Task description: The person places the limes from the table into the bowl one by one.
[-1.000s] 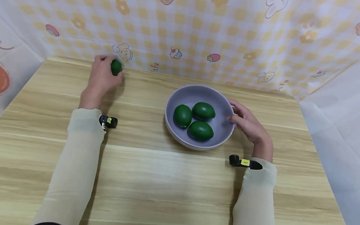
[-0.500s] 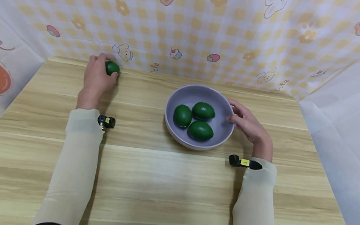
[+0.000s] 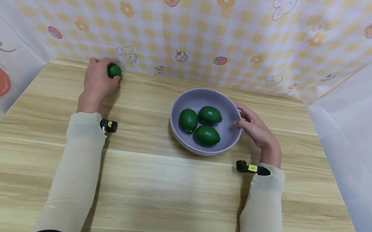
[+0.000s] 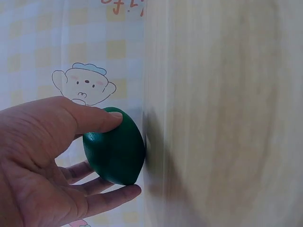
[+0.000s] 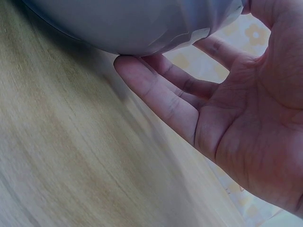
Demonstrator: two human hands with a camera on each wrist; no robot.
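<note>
Head view takes in the whole wooden worktop (image 3: 159,183): the left hand (image 3: 96,80) is far out at the back left corner, by the patterned backdrop (image 3: 207,34), with a green lime (image 3: 114,71) showing at its fingertips. The right hand (image 3: 254,128) is at the right side of a grey bowl (image 3: 205,96), well apart from the left one. Three more limes (image 3: 201,125) lie together in that bowl, which only this view shows.

Left wrist view gives what the head view cannot: the lime (image 4: 115,145) is pinched between the thumb (image 4: 90,120) on one side and the fingers (image 4: 111,196) on the other, the left hand (image 4: 42,165) curled round it. The lime's far side lies right at the worktop (image 4: 222,113), and a cartoon figure (image 4: 84,85) on the backdrop stands just behind it. Whether it rests on the wood or is held just clear of it I cannot tell.

Right wrist view looks up at the bowl's underside (image 5: 137,23). The right hand (image 5: 236,127) is spread, its fingers (image 5: 156,90) nearly straight, with a fingertip touching the bowl's outer wall low down, just above the worktop (image 5: 71,156). The thumb reaches up at the rim, mostly out of frame; it grips nothing that shows.
</note>
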